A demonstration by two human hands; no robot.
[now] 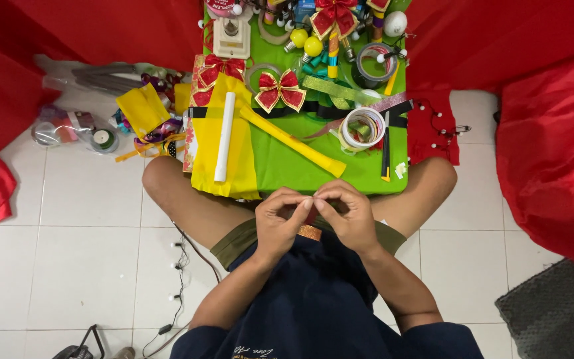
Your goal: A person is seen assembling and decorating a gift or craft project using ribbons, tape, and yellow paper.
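Gold-edged ribbon piece (pixel 310 232), pinched by both hands (pixel 313 216), below green table (pixel 287 169)

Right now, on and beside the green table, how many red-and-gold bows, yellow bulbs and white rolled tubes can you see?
Red-and-gold bows: 3
Yellow bulbs: 2
White rolled tubes: 1
Total: 6

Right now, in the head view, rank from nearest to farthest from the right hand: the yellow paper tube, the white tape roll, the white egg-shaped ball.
From right hand:
1. Yellow paper tube, its end just ahead.
2. White tape roll, ahead on the green table.
3. White egg-shaped ball, far edge.
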